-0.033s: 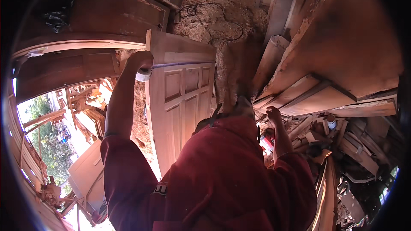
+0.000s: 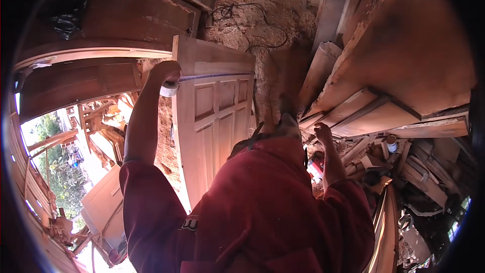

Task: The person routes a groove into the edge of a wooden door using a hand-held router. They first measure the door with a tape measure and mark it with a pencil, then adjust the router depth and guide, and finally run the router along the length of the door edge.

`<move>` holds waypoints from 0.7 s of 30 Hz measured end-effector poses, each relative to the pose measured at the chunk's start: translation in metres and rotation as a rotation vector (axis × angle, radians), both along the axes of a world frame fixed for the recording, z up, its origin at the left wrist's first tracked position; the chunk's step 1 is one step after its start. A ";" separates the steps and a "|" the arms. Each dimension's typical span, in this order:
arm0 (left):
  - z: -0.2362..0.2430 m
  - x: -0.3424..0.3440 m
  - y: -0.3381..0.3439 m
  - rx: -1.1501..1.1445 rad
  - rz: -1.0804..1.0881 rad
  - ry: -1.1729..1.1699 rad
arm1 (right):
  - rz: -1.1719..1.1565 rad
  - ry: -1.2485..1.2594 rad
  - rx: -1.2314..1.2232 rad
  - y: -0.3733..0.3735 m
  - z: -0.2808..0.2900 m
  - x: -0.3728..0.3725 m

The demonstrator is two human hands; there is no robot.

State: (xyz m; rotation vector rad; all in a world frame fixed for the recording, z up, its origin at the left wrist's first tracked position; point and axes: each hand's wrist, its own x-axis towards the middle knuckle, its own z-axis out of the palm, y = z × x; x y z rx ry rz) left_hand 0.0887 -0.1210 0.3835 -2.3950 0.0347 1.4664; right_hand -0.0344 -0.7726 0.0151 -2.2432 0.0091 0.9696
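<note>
My left hand [image 2: 171, 71] is closed around a white roll of tape [image 2: 169, 89] at the left edge of a panelled wooden door [image 2: 199, 144]. From the roll a thin bluish strip [image 2: 214, 76] stretches across the door, just above its upper panels. The door stands tilted in front of me, its lower part hidden behind my red shirt. My right hand [image 2: 323, 133] hangs at my right side with its fingers curled, near some leaning boards. Whether anything small is in those fingers I cannot tell.
A dark cable [image 2: 268, 45] lies on the shavings-covered floor ahead. Large wooden panels [image 2: 404, 55] lean at the right, above a heap of wood offcuts [image 2: 419, 172] with a small jar [image 2: 391, 144]. More dark panels [image 2: 126, 15] stand at the upper left.
</note>
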 end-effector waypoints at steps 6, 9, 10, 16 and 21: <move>-0.014 -0.027 0.041 -0.006 0.082 -0.053 | 0.187 -0.239 0.061 0.042 0.020 0.047; -0.007 -0.023 0.047 -0.012 0.162 -0.126 | 0.145 -0.252 0.103 0.026 -0.012 0.039; -0.006 -0.020 0.046 0.022 0.189 -0.108 | 0.195 -0.266 0.096 0.022 -0.015 0.036; 0.007 -0.007 0.019 0.038 0.240 -0.006 | 0.071 -0.063 0.010 -0.001 0.001 0.015; 0.005 -0.005 0.027 0.023 0.032 0.050 | 0.141 0.026 -0.139 -0.001 0.009 0.003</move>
